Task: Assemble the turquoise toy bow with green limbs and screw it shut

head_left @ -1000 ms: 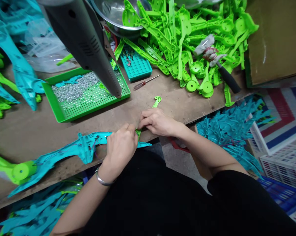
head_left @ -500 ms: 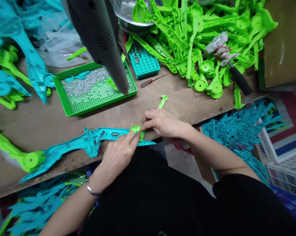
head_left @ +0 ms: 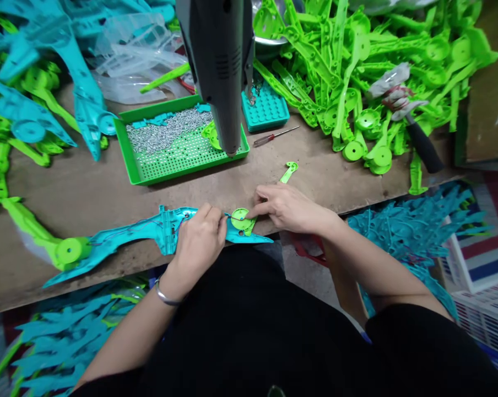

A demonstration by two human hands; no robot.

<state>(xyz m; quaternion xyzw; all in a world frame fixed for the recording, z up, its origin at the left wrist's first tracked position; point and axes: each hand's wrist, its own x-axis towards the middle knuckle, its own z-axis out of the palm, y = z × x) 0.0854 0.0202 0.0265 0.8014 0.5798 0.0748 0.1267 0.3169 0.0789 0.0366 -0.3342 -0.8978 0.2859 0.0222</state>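
1. Teal plastic is what I have under both hands: a long teal shell (head_left: 150,234) lies flat along the near edge of the wooden bench (head_left: 87,193), its pointed tip towards my right.
2. My left hand (head_left: 199,242) rests on top of the shell, fingers curled down and pinching at a thin wire beside the green disc; I cannot tell how firmly it grips.
3. My right hand (head_left: 288,209) lies just right of the shell, fingers bent, with the fingertips touching the edge of a small green disc (head_left: 241,219).
4. The green disc sits on the shell near its tip, between my two hands.
5. A small green lever piece (head_left: 289,172) lies on the bench just beyond my right hand, apart from it.
6. A green perforated tray (head_left: 170,160) with a heap of silver screws (head_left: 166,131) stands further back, centre-left.
7. A dark hanging power screwdriver (head_left: 222,71) points down over the tray's right end.
8. A red-handled screwdriver (head_left: 274,136) lies beside a small teal tray (head_left: 268,110).
9. A pile of green parts (head_left: 356,66) covers the far right, with a black-handled hammer (head_left: 414,127) on it.
10. Loose teal and green shells (head_left: 34,99) lie at the far left.
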